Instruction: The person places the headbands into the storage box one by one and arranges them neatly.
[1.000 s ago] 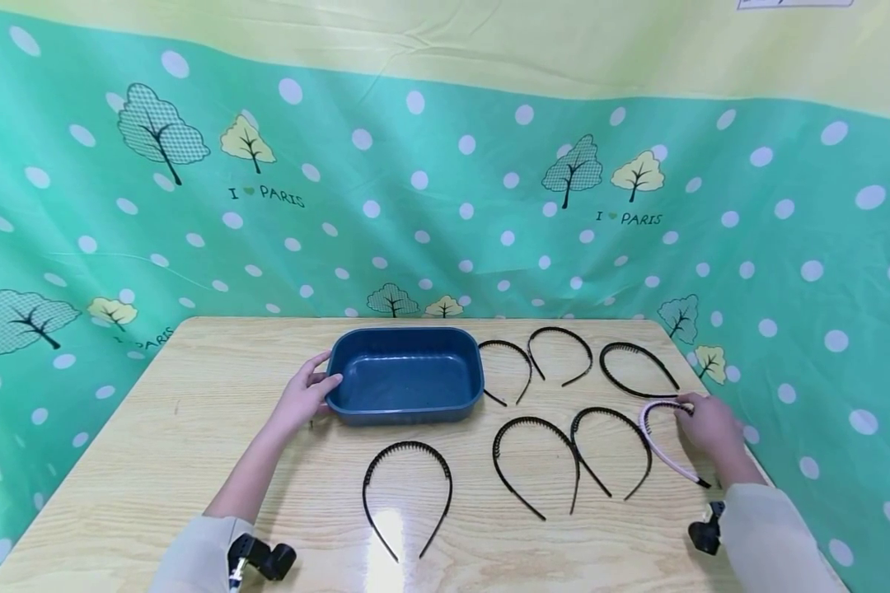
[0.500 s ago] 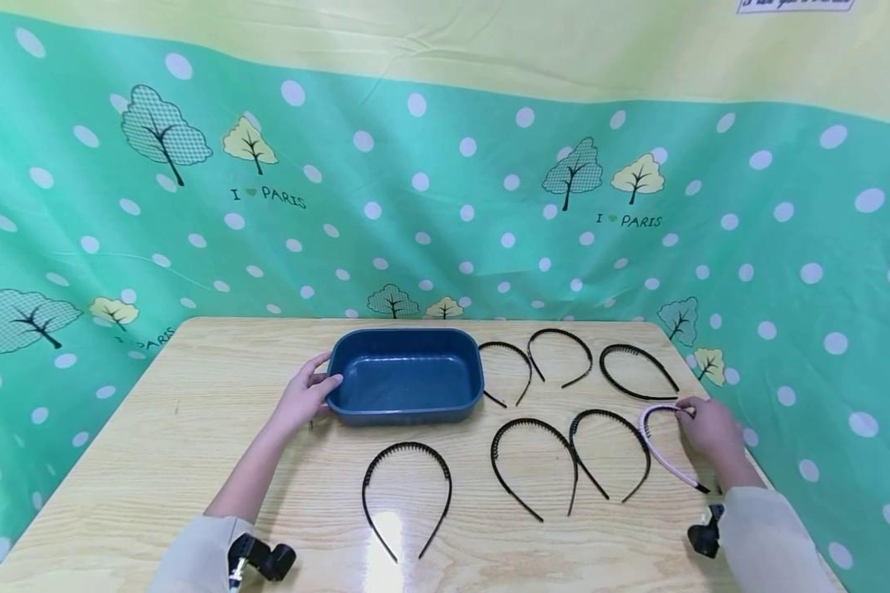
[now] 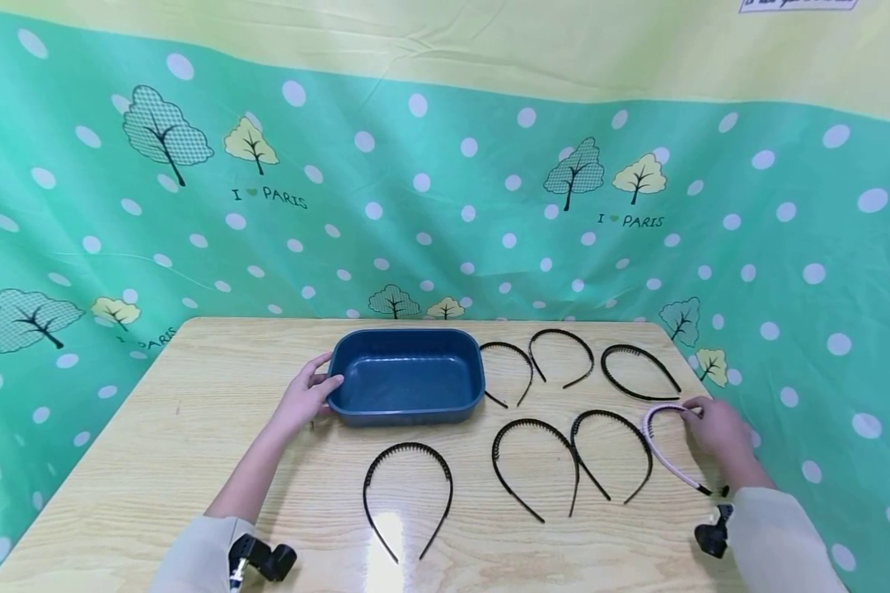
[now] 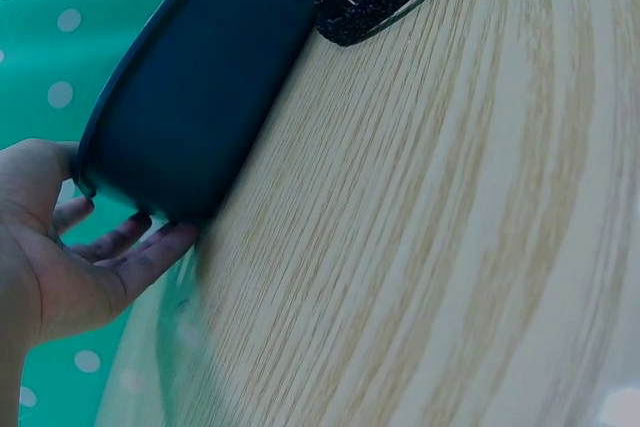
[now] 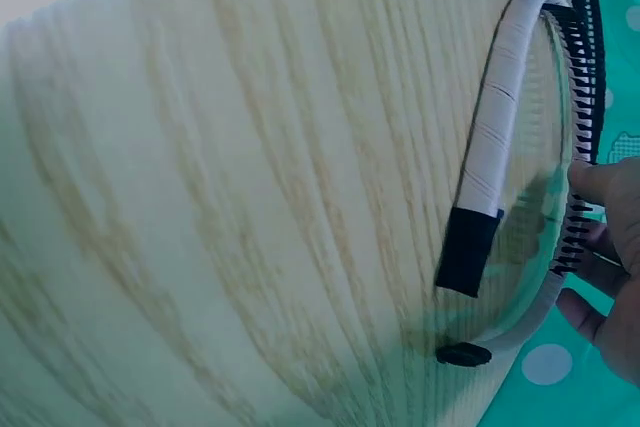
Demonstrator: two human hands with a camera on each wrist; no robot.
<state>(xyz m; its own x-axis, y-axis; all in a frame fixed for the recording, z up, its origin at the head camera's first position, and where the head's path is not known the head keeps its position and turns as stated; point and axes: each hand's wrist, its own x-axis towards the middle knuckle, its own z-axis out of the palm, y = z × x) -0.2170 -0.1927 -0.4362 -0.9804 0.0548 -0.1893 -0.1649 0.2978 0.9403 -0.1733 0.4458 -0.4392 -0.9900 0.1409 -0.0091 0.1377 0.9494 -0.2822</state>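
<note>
A bin [image 3: 408, 418] sits toward the rear of the tabletop [image 3: 156, 461] here, curtain [image 3: 445, 181] behind, one headband [image 3: 408, 445] in front; to the person's right, a back row of three headbands [image 3: 558, 332] and a nearer row of three.

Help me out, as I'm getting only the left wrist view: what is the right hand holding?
Observer: The right hand grips the pink headband.
Operator: Are there others about?
Observer: Yes, six black headbands show in the head view.
Operator: Are any of those partly hidden there?
Observer: One is: the box covers part of the black headband just past its right end.
</note>
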